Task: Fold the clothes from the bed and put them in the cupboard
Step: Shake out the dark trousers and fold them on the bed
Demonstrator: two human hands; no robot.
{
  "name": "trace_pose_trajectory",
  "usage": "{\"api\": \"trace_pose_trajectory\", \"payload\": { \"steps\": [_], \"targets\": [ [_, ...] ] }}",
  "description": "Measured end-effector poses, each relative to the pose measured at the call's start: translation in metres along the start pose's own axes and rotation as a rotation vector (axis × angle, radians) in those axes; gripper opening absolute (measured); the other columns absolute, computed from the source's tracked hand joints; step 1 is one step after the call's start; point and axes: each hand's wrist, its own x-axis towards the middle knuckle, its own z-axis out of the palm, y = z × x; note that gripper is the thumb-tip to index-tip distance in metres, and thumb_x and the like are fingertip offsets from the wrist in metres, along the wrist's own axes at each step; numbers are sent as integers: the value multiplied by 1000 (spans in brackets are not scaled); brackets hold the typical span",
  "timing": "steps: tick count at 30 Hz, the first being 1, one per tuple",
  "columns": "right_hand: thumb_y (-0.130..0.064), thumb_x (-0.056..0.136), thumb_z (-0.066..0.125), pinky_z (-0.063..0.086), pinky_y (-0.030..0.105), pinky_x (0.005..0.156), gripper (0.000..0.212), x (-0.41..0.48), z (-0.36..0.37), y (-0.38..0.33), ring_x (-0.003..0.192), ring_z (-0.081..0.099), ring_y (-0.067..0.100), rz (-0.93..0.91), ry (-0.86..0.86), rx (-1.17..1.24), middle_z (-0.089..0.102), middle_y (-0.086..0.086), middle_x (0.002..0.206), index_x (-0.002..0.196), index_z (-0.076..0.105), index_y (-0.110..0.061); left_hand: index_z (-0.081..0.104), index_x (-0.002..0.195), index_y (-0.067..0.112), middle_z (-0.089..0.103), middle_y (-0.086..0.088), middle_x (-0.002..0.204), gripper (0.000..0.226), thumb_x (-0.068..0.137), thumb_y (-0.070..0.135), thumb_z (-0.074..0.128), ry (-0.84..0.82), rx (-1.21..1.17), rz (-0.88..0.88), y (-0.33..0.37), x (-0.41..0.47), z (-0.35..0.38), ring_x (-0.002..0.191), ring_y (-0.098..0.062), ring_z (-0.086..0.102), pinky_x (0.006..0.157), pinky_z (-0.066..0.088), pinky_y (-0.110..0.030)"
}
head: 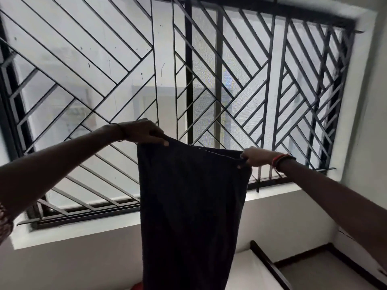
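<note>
1. Saw a plain dark garment [192, 206], near black, with a thin paler line along its top edge.
2. Made out a black window grille [189, 80]: upright bars, with slanted parallel bars between them meeting in chevrons.
3. Found pale grey-white panes [163, 59] behind it.
4. Noted an off-white wall [83, 258] and a brighter white sill [272, 190].
5. Spotted red bands [279, 161] on the right wrist and a reddish-brown printed sleeve [4, 222].
6. Caught a dark brown bed frame [270, 266] beside a white mattress [247, 273].

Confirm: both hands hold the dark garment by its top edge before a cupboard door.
Wrong backdrop. The left hand and right hand hold the dark garment by its top edge before a barred window, as the head view shows.
</note>
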Motion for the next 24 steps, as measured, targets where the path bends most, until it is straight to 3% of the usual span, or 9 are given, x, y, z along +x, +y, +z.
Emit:
{"api": "trace_pose_trajectory", "payload": {
  "steps": [3,5,8,10,12,14,16,19,24],
  "targets": [
    [-34,90,63,32,24,67,38,-2,-16,0,79,48,18,14,28,-39,62,17,89,103,66,2,71,100,32,67,14,89,36,83,59,53,-33,208,28,2,-4,-3,79,1,58,66,40,-4],
    [-34,90,63,31,24,66,37,-6,-25,-1,79,48,18,17,50,-66,63,18,93,103,66,1,69,102,31,67,11,94,30,90,52,52,-41,314,50,2,-6,-4,82,-2,57,64,37,-7],
    [-33,91,61,36,26,68,34,-9,-33,2,88,58,26,-6,109,-125,65,17,98,103,66,-2,68,102,31,67,8,90,46,85,65,41,-60,380,15,4,-9,-7,79,-7,57,71,38,-21],
    [-32,91,60,40,28,72,32,-10,-36,4,97,61,31,-35,157,-143,65,17,102,102,66,-2,66,105,33,67,8,83,58,82,72,30,-40,584,34,5,-10,-10,72,-8,53,81,36,-24],
    [-28,90,63,43,32,75,28,-15,-38,4,93,62,33,-127,262,-210,64,17,97,94,68,-1,63,109,38,66,10,77,61,82,76,24,-55,793,-7,7,-13,-13,71,-8,52,95,30,-31],
    [-22,82,72,45,36,73,21,-17,-39,8,82,62,35,-274,430,-312,63,16,89,78,72,-1,63,107,39,64,11,77,65,77,82,25,-112,828,-144,5,-17,-15,77,-10,51,97,28,-35],
    [-21,78,75,44,41,74,19,-21,-43,9,85,58,36,-275,512,-354,60,14,94,73,73,-3,64,103,37,67,8,88,71,69,88,27,-159,830,-241,2,-21,-15,84,-14,53,95,32,-35],
    [-16,86,65,44,39,74,19,-25,-48,3,87,54,32,-231,491,-228,54,14,105,80,71,1,64,101,29,67,3,100,62,76,80,40,-198,863,-292,6,-27,-13,94,-16,58,94,35,-33],
    [-14,91,54,32,30,62,14,-20,-51,-3,74,55,32,-172,476,-144,51,13,95,79,53,-7,62,96,24,66,9,102,52,83,70,42,-227,989,-298,6,-30,-7,99,-10,56,95,29,-37]
  ]
}}
